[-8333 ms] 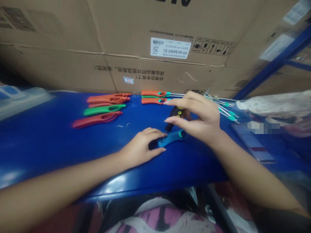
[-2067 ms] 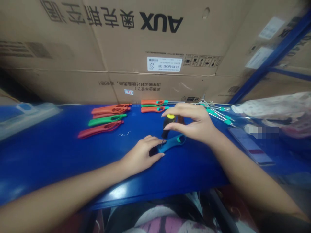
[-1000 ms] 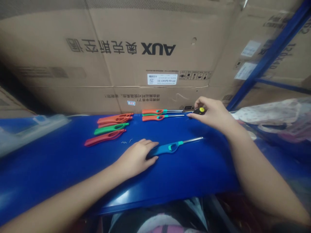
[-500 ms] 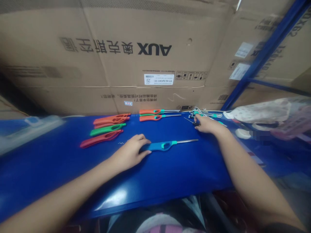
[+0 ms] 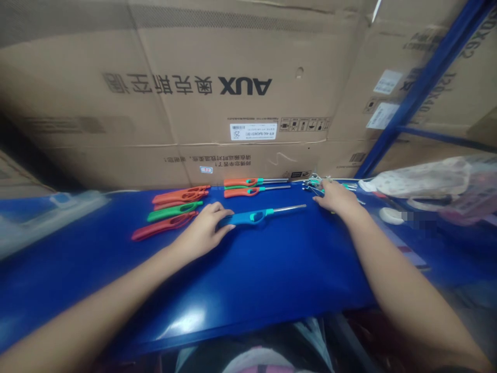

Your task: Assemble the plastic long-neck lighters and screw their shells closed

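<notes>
My left hand (image 5: 207, 223) is closed around the rear end of a blue gas lighter (image 5: 244, 218), tilted slightly upward over the blue table. The lighter has a turquoise trigger and collar, and its metal tube points right. My right hand (image 5: 336, 197) is at a pile of metal lighter tubes with turquoise parts and wires (image 5: 312, 182). Its thumb and index finger are apart, with nothing visible between them; the other fingers are hidden. Left of my left hand lie orange handle shells (image 5: 178, 195), a green shell (image 5: 174, 212) and a red shell (image 5: 165, 226).
Orange lighters with tubes (image 5: 240, 192) lie at the back of the blue table (image 5: 233, 274). Behind them stands a large cardboard box (image 5: 194, 114). To the right are a blue metal frame (image 5: 423, 88), a white plastic bag (image 5: 415, 173) and a white round object (image 5: 390, 215).
My left hand has raised the blue lighter and brought it slightly left and away from me. My right hand has shifted right; the thin-shafted dark tool at its fingers is out of sight.
</notes>
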Motion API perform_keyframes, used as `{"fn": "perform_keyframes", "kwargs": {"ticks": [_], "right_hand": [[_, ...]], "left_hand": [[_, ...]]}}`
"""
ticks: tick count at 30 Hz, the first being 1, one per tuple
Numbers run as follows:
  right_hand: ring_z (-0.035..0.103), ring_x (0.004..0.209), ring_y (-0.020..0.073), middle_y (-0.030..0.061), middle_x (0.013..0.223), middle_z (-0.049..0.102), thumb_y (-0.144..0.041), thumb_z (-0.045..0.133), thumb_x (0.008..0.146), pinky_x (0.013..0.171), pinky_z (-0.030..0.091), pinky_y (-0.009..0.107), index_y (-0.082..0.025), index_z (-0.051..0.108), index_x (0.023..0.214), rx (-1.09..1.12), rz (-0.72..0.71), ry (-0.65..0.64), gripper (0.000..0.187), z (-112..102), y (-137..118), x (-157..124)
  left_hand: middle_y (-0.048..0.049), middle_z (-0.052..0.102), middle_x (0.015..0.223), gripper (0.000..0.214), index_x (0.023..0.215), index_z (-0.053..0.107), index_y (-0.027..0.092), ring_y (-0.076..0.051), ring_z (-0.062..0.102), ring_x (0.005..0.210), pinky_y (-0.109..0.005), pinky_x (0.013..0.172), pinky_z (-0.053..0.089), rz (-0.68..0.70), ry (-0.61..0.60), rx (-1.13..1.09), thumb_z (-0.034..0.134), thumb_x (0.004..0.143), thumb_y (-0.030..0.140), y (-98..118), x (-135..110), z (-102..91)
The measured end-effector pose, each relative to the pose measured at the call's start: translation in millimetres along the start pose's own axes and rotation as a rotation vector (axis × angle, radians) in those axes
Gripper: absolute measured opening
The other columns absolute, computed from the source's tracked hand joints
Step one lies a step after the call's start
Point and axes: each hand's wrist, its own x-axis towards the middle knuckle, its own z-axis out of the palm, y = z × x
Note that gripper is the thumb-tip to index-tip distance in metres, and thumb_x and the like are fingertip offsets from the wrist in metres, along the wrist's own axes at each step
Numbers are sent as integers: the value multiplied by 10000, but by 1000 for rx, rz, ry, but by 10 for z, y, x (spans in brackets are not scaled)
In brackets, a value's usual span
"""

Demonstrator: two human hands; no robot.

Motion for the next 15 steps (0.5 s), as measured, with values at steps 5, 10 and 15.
{"fn": "perform_keyframes", "kwargs": {"ticks": [5, 10, 15], "right_hand": [[639, 1124, 300, 125, 1213, 681, -277, 422, 969, 817, 478, 359, -226, 607, 1156, 63, -116, 77, 268, -65, -138, -99], [672, 1027, 238, 69, 1182, 709, -189, 471, 926, 767, 466, 297, -267, 639, 1158, 83, -327, -67, 297, 33, -230, -186], [684, 942, 265, 103, 1171, 696, -237, 547, 897, 663, 431, 300, -251, 581, 1224, 13, -451, -201, 329, 128, -275, -247]], "left_hand": [[-99, 585, 1006, 333, 1162, 677, 149, -256, 597, 954, -416, 912, 510, 31, 48, 101, 558, 951, 377, -145, 280, -164], [-101, 579, 1004, 318, 1141, 689, 148, -257, 608, 942, -409, 905, 515, -10, 41, 133, 580, 925, 355, -371, 646, -138], [-99, 568, 940, 276, 1087, 721, 162, -259, 604, 884, -403, 843, 517, -52, 48, 159, 606, 906, 335, -578, 910, 21]]}}
